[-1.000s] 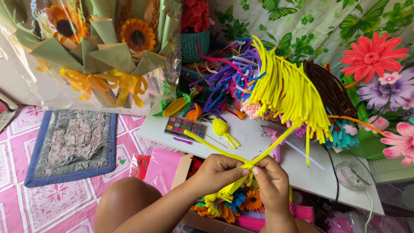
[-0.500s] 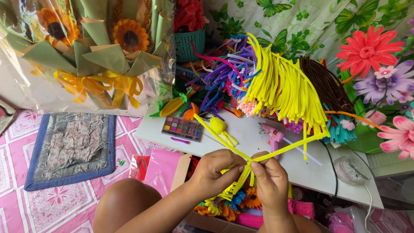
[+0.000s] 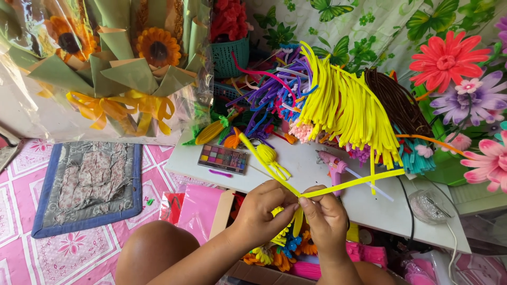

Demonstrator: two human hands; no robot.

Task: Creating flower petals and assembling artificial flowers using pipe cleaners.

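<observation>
Two yellow pipe cleaners (image 3: 317, 191) are pinched crossed between left hand (image 3: 264, 208) and right hand (image 3: 323, 221) above the white table (image 3: 296, 163) edge; twisting looks barely begun, ends splayed.

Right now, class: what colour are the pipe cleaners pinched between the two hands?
Yellow pipe cleaners, seen in the head view.

This looks like a craft corner in a home where flowers are made by hand. A low white tabletop (image 3: 317, 174) holds a big heap of fuzzy yellow craft wires (image 3: 346, 108) and a pink glue gun (image 3: 334, 166). A wrapped bunch of sunflowers (image 3: 113, 68) stands nearby. A pink flowered mat (image 3: 68, 253) covers the floor.
</observation>
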